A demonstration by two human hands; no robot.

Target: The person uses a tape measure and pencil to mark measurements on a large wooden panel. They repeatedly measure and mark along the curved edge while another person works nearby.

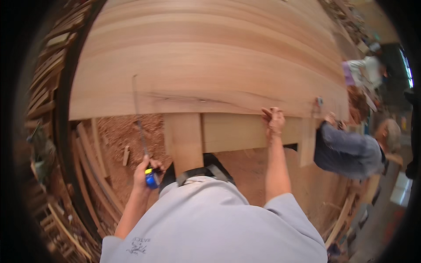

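A blue and yellow tape measure is gripped in my left hand, low on the left. Its thin blade runs out from the case, up across the front edge of a wide wooden panel, and ends in a hook lying over the panel's surface. Dark streaks of grain mark the panel near that edge. My right hand is at the same edge, right of centre, with its fingers curled together; whether something small is in them is hidden.
Another person stands at the panel's right end, a hand at its edge near a small tool. Upright boards stand below the edge in front of me. Wood shavings cover the floor; long strips lie left. Farther right is someone in white.
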